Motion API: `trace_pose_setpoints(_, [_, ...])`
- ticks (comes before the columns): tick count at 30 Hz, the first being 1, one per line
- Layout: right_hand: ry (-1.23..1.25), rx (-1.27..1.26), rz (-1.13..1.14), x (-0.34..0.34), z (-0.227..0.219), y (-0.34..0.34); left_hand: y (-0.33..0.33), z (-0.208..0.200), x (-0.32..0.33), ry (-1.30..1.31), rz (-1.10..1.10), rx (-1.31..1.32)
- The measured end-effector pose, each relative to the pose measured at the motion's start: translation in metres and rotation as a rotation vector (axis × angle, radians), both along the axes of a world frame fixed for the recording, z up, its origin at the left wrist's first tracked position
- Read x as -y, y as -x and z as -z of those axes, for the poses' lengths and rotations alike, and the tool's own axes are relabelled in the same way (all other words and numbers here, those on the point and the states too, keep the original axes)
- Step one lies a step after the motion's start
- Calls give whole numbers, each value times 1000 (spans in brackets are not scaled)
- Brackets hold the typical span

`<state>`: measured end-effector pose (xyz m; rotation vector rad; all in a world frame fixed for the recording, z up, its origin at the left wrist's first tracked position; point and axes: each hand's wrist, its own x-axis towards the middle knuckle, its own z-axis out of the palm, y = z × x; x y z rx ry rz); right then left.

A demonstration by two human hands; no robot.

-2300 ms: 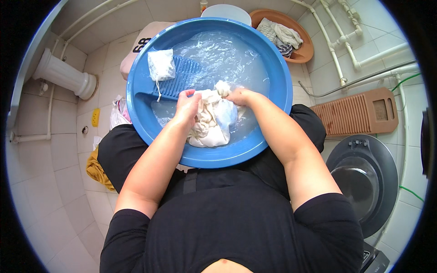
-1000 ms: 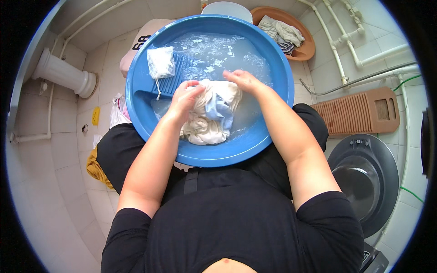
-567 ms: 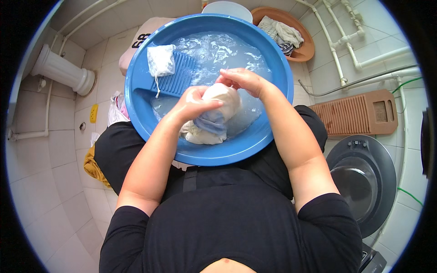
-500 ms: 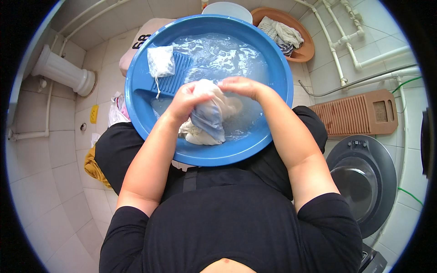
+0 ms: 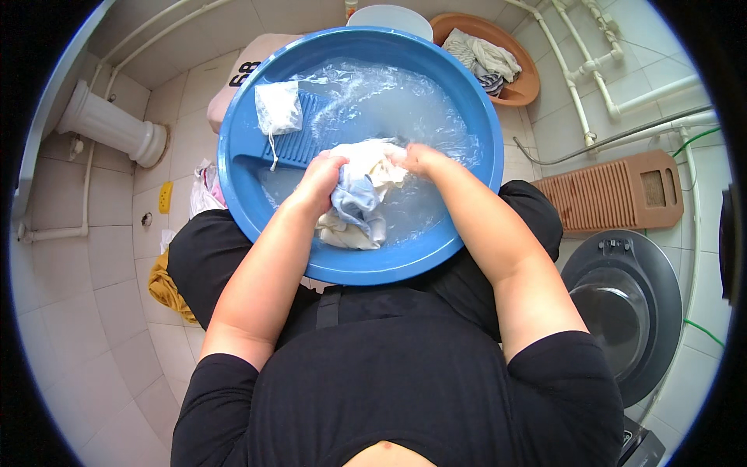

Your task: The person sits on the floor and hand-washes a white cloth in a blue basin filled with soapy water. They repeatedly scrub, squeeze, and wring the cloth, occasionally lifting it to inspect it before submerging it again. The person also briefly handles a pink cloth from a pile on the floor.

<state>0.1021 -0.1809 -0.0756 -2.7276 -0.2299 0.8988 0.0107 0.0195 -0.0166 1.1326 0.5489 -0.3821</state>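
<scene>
Inside the blue basin (image 5: 487, 159), upper centre of frame: my left hand (image 5: 319, 180) clamped on the left edge of the white-and-blue cloth (image 5: 359, 194); bundle between my parted hands; my right hand (image 5: 420, 159) at its upper-right end, grip undetermined.

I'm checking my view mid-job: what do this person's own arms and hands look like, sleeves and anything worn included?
Both the left hand and right hand are ungloved. The short black fabric sleeves end on the upper arms, with no markings visible. Forearms and wrists show no watch, bracelet or cable. Rings: cannot tell.
</scene>
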Motion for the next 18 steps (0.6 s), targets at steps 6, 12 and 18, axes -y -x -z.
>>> trace_pose_setpoints(6, [-1120, -88, 316, -33, -30, 15, 2, -10, 6, 170, -148, 129])
trace_pose_setpoints(12, [-1012, 716, -303, -90, -104, 96, -4, 14, -18, 793, -29, 47])
trace_pose_setpoints(18, [-908, 901, -288, -84, -69, 80, 8, 29, 7, 416, -153, 129])
